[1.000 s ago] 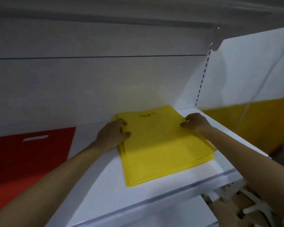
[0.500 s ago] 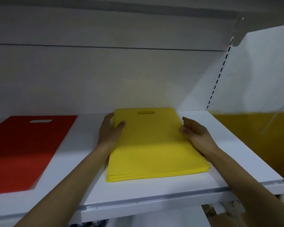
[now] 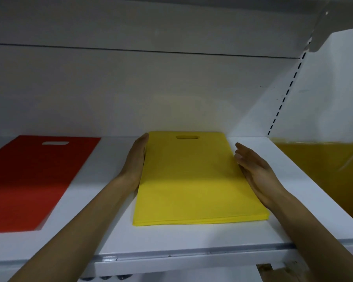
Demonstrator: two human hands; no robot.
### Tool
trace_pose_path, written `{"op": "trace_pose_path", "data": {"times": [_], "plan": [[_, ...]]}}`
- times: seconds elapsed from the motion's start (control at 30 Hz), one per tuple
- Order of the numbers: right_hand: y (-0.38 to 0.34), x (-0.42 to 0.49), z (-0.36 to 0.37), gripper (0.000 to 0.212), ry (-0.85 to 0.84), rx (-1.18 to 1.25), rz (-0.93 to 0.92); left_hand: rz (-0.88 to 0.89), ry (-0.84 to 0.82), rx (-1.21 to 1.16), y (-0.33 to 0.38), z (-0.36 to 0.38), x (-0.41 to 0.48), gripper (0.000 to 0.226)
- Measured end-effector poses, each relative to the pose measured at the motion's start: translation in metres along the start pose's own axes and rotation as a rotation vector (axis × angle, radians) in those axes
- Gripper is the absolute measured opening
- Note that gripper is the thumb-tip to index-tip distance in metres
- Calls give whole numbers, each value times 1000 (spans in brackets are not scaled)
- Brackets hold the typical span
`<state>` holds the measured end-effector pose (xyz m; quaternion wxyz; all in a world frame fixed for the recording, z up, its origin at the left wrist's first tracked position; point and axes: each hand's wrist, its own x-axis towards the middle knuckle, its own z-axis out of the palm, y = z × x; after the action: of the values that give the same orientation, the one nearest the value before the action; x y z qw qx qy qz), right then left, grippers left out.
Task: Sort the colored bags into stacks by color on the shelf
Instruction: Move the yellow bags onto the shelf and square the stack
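Nothing can be read: the yellow bags (image 3: 192,180) in the middle of the frame, the red bags (image 3: 33,180) at the left and the white shelf (image 3: 192,237) beneath them bear no legible text, label, brand, number or sign.

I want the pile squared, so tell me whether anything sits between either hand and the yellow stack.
Nothing visible. The left hand lies flat against the left edge of the yellow stack; the right hand is at its right edge. The red bag lies apart, further left on the shelf.
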<state>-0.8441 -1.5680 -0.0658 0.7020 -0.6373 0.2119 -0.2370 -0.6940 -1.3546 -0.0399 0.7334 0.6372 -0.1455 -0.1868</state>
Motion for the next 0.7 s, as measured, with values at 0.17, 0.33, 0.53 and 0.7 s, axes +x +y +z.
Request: {"op": "trace_pose_path", "data": {"times": [0.17, 0.33, 0.53, 0.7], "plan": [[0, 0, 1, 43, 22, 14, 15, 16, 0, 175, -27, -26, 32, 46], [-8, 7, -1, 31, 23, -278, -42, 43, 12, 431, -20, -27, 32, 59], [-53, 21, 20, 50, -174, -871, -263, 254, 85, 1366, 26, -57, 17, 68], [-78, 23, 101, 67, -455, -1188, -465, 156, 233, 1725, 80, -85, -16, 77]]}}
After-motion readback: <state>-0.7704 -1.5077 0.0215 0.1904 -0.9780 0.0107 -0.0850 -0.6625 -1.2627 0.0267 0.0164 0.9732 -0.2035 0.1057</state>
